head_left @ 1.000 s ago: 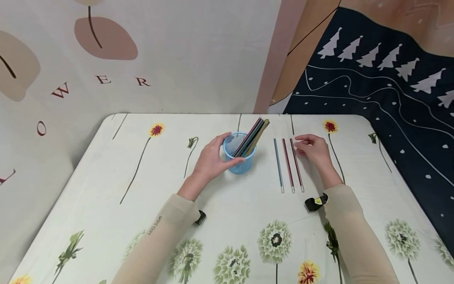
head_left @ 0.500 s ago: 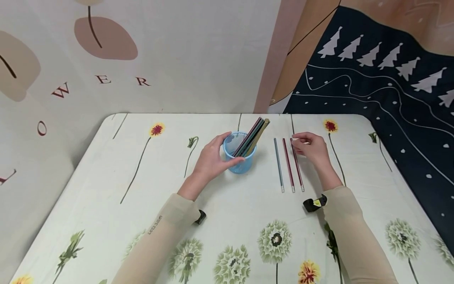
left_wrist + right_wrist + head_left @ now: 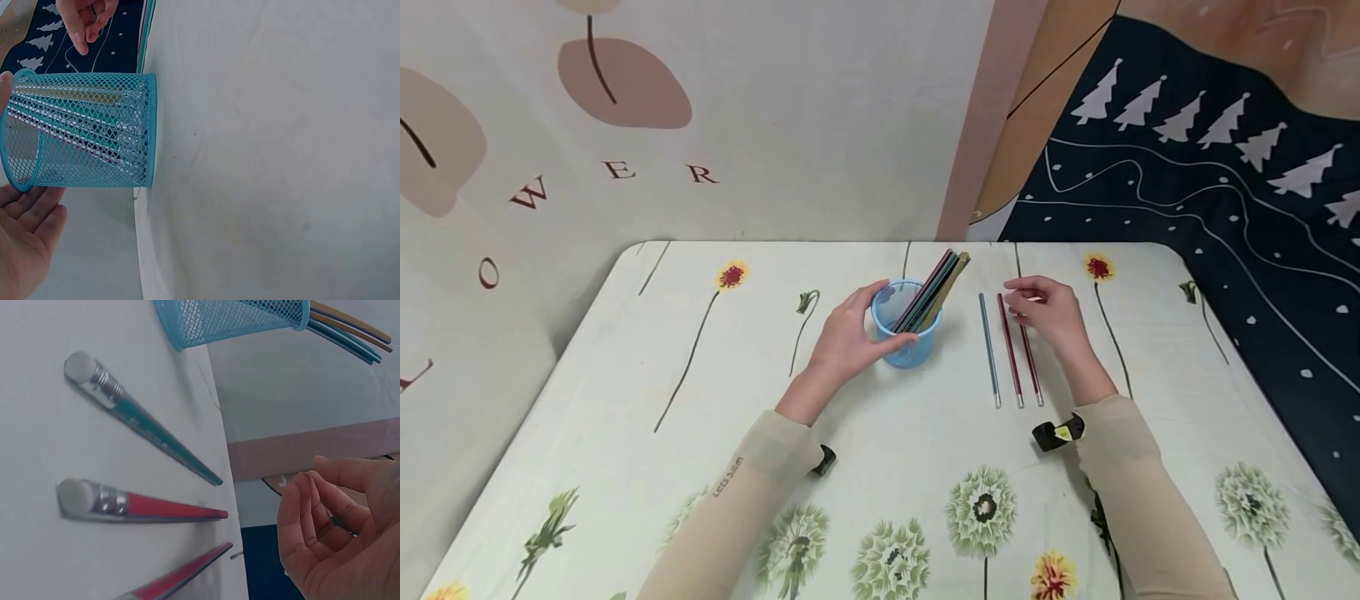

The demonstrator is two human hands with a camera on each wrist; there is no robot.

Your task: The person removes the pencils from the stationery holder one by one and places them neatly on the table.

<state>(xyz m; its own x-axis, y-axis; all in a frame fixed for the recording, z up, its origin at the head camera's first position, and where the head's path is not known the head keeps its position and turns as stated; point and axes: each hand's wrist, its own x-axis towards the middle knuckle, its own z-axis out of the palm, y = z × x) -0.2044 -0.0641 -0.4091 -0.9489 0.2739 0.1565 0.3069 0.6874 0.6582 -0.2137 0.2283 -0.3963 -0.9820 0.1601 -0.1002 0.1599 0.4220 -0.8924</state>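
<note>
My left hand (image 3: pixel 847 336) grips a light blue mesh pencil cup (image 3: pixel 910 355), its thumb at the near rim and fingers at the far side. Several pencils (image 3: pixel 931 292) lean rightward inside the cup. To its right, three pencils lie in a row: a teal pencil (image 3: pixel 989 350), a red pencil (image 3: pixel 1011 352) and another red pencil (image 3: pixel 1032 371). White erasers tip their near ends. Over the far ends of the red pencils hovers my right hand (image 3: pixel 1051 313), fingers loosely bent and holding nothing; in the right wrist view the hand (image 3: pixel 337 525) is apart from the pencils.
A white flower-printed cloth (image 3: pixel 880 450) covers the table. Behind it hangs a pale printed backdrop (image 3: pixel 820 150), with a dark tree-patterned cloth (image 3: pixel 1225 217) at the right. Black wrist cameras (image 3: pixel 1058 433) sit at both cuffs.
My right hand has moved left, from beside the rightmost red pencil to over the far ends of the red pencils. The left hand and cup stay put.
</note>
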